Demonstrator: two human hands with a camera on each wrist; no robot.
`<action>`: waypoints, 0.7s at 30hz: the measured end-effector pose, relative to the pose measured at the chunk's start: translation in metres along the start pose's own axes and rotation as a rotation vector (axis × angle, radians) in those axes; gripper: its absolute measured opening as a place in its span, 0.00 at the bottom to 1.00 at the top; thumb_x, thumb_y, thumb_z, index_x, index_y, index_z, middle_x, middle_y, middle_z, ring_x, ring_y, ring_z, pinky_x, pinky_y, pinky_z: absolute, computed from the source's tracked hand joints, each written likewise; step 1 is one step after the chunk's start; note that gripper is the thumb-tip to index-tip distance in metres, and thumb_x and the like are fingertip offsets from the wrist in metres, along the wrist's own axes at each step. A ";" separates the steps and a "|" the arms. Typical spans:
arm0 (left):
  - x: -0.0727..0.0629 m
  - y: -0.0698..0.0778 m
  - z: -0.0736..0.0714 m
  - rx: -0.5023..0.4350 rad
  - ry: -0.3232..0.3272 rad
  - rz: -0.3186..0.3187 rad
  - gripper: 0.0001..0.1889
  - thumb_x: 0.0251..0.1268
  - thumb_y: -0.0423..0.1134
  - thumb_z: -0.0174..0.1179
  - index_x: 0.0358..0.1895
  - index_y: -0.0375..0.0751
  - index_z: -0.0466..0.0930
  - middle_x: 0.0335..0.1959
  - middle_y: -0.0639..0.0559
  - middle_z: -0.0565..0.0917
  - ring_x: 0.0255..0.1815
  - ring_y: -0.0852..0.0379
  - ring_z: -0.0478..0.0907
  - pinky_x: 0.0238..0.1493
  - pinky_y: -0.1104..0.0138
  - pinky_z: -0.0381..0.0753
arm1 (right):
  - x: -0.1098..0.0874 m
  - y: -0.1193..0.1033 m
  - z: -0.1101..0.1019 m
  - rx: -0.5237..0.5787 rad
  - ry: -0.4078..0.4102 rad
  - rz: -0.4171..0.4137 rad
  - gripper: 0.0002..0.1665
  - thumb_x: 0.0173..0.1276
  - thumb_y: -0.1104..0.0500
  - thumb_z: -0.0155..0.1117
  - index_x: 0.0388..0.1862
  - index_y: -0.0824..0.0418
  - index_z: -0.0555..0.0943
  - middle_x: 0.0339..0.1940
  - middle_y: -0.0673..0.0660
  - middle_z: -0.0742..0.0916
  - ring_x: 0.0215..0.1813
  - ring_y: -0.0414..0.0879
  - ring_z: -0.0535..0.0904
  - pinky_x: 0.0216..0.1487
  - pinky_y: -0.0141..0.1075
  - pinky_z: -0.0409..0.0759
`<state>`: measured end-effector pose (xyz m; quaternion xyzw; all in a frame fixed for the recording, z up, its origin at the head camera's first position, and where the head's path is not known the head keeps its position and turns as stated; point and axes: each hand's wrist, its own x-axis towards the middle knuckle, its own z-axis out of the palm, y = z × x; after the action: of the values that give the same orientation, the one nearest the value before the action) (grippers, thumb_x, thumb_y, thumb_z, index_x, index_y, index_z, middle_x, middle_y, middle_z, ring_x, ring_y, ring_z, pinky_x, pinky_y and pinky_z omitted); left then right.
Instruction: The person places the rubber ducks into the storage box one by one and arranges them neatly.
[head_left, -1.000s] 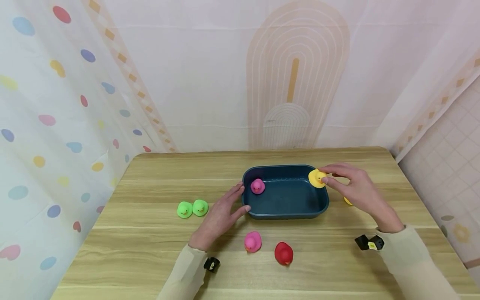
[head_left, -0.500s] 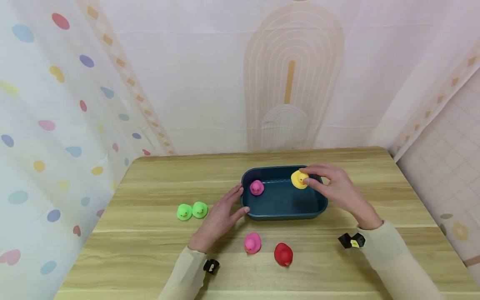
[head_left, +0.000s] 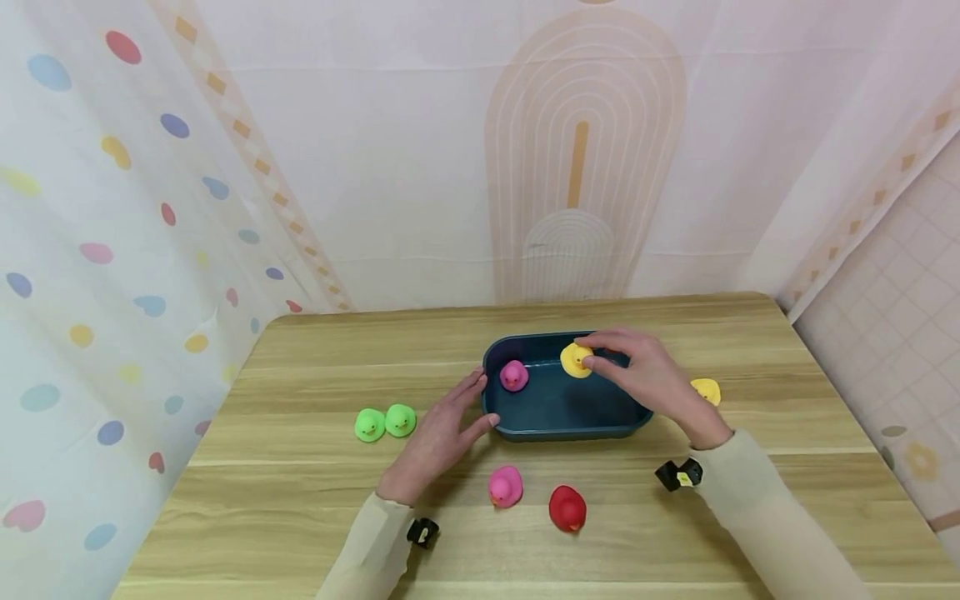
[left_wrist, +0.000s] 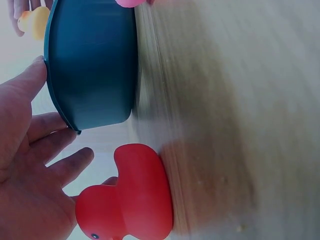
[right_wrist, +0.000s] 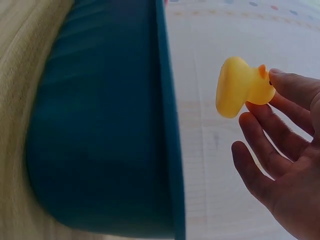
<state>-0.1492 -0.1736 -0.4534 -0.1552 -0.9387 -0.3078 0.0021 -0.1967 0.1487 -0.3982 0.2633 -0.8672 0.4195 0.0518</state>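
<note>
My right hand (head_left: 647, 371) pinches a yellow rubber duck (head_left: 573, 361) between thumb and fingers, over the dark teal tub (head_left: 570, 432). In the right wrist view the held duck (right_wrist: 237, 87) appears above the tub rim, tilted. My left hand (head_left: 438, 433) rests its thumb and fingertips against the tub's left end, fingers fairly straight. A pink duck (head_left: 513, 376) sits inside the tub at the left. In the left wrist view a red duck (left_wrist: 142, 192) stands close to my left hand; from the head view I cannot make it out there.
Two green ducks (head_left: 401, 421) stand side by side left of my left hand. Before the tub are a pink duck (head_left: 506, 487) and a red duck (head_left: 567, 508). Another yellow duck (head_left: 707, 391) lies right of the tub, partly behind my right wrist. Curtains hang behind the wooden table (head_left: 255, 517).
My right hand has carried the yellow duck leftward from the tub's right end towards its middle. The yellow duck on the table shows more now. My left hand has stayed at the tub.
</note>
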 end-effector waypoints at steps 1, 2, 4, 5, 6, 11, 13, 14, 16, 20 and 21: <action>0.000 0.000 0.000 0.000 0.000 -0.001 0.35 0.75 0.52 0.63 0.78 0.40 0.67 0.82 0.51 0.62 0.80 0.44 0.62 0.74 0.47 0.68 | 0.001 0.000 0.001 0.001 -0.006 0.003 0.20 0.74 0.56 0.70 0.62 0.59 0.86 0.60 0.60 0.87 0.63 0.58 0.80 0.62 0.59 0.80; 0.000 0.000 0.000 0.000 0.000 -0.001 0.35 0.75 0.52 0.63 0.78 0.40 0.67 0.82 0.51 0.62 0.80 0.44 0.62 0.74 0.47 0.68 | 0.003 0.000 0.003 0.001 -0.010 0.006 0.20 0.74 0.56 0.70 0.62 0.59 0.86 0.60 0.60 0.87 0.63 0.58 0.80 0.62 0.59 0.80; 0.000 0.001 0.000 0.001 -0.003 -0.006 0.35 0.75 0.53 0.63 0.78 0.40 0.67 0.82 0.51 0.62 0.80 0.44 0.62 0.74 0.47 0.68 | 0.005 0.000 0.005 0.000 -0.019 0.004 0.20 0.74 0.56 0.70 0.62 0.59 0.85 0.60 0.60 0.86 0.62 0.58 0.80 0.61 0.58 0.81; 0.000 0.001 0.000 0.002 -0.004 -0.008 0.35 0.75 0.53 0.63 0.78 0.40 0.67 0.82 0.51 0.61 0.80 0.44 0.62 0.74 0.47 0.68 | 0.007 0.000 0.007 -0.002 -0.024 0.001 0.20 0.74 0.56 0.70 0.62 0.59 0.85 0.60 0.60 0.86 0.62 0.58 0.80 0.61 0.57 0.81; 0.000 0.001 -0.001 0.002 -0.006 -0.011 0.35 0.75 0.53 0.63 0.78 0.41 0.67 0.82 0.51 0.61 0.80 0.45 0.62 0.74 0.47 0.68 | 0.008 0.000 0.008 -0.004 -0.028 -0.002 0.20 0.74 0.57 0.70 0.62 0.59 0.85 0.60 0.60 0.87 0.62 0.58 0.81 0.61 0.56 0.81; 0.000 0.002 0.000 -0.001 -0.006 -0.013 0.35 0.75 0.52 0.63 0.78 0.40 0.67 0.82 0.51 0.62 0.80 0.44 0.62 0.74 0.46 0.67 | 0.012 0.001 0.015 0.000 -0.050 -0.002 0.20 0.74 0.58 0.69 0.62 0.59 0.85 0.59 0.59 0.87 0.60 0.57 0.81 0.59 0.53 0.83; 0.000 0.001 0.000 -0.001 -0.004 -0.012 0.35 0.75 0.52 0.63 0.78 0.40 0.67 0.82 0.51 0.62 0.80 0.44 0.62 0.74 0.46 0.68 | 0.014 0.001 0.018 0.006 -0.055 0.006 0.19 0.74 0.58 0.69 0.62 0.59 0.85 0.60 0.59 0.87 0.60 0.57 0.81 0.60 0.53 0.82; 0.000 0.001 0.001 0.000 -0.003 -0.012 0.35 0.75 0.52 0.63 0.78 0.40 0.67 0.82 0.50 0.62 0.80 0.44 0.62 0.74 0.46 0.68 | 0.015 0.001 0.020 0.007 -0.057 0.008 0.19 0.74 0.58 0.69 0.62 0.59 0.85 0.60 0.59 0.87 0.60 0.57 0.81 0.60 0.54 0.82; 0.000 0.001 0.001 -0.001 -0.002 -0.011 0.35 0.75 0.52 0.63 0.78 0.40 0.67 0.82 0.50 0.62 0.80 0.44 0.62 0.74 0.46 0.68 | 0.017 0.001 0.023 0.007 -0.060 0.012 0.19 0.74 0.57 0.69 0.62 0.59 0.85 0.60 0.59 0.87 0.60 0.57 0.81 0.60 0.53 0.82; 0.000 0.001 0.002 0.002 -0.003 -0.013 0.35 0.75 0.52 0.63 0.78 0.40 0.67 0.82 0.50 0.62 0.80 0.44 0.62 0.74 0.46 0.68 | 0.020 0.003 0.029 -0.014 -0.060 0.009 0.19 0.74 0.57 0.69 0.61 0.59 0.86 0.60 0.59 0.87 0.60 0.56 0.81 0.61 0.53 0.82; 0.000 0.002 0.002 0.002 -0.003 -0.014 0.35 0.75 0.52 0.63 0.78 0.40 0.67 0.82 0.50 0.62 0.80 0.44 0.62 0.74 0.46 0.68 | 0.020 0.004 0.030 -0.021 -0.059 0.008 0.19 0.74 0.57 0.69 0.61 0.59 0.86 0.60 0.59 0.87 0.60 0.56 0.81 0.61 0.53 0.82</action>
<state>-0.1484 -0.1715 -0.4538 -0.1490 -0.9401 -0.3065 -0.0013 -0.2119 0.1193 -0.4137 0.2717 -0.8737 0.4026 0.0273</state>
